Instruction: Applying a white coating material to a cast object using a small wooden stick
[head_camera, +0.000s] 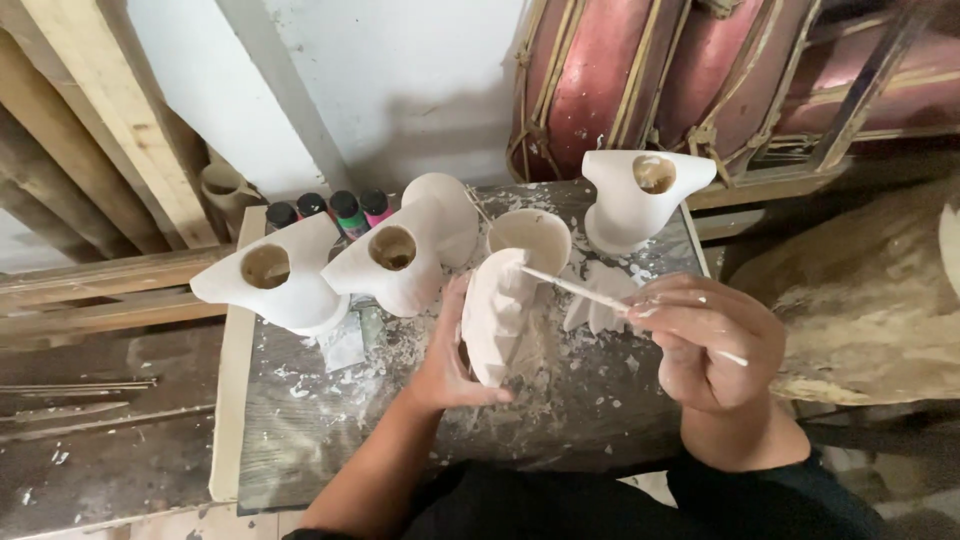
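My left hand (447, 362) grips a white ribbed plaster piece (496, 313) from its left side and holds it upright over the work board (560, 420). My right hand (712, 345) pinches a thin white stick tool (580, 289) whose tip touches the top of that piece. Just behind stands a white bowl-shaped cast (529, 238).
Three white plaster casts with round holes stand on the board: one at left (272, 277), one at centre (395, 262), one at back right (640, 197). Small paint bottles (335, 208) line the back. White chips litter the board. Red drums (640, 70) lean behind; wooden planks (100, 130) stand left.
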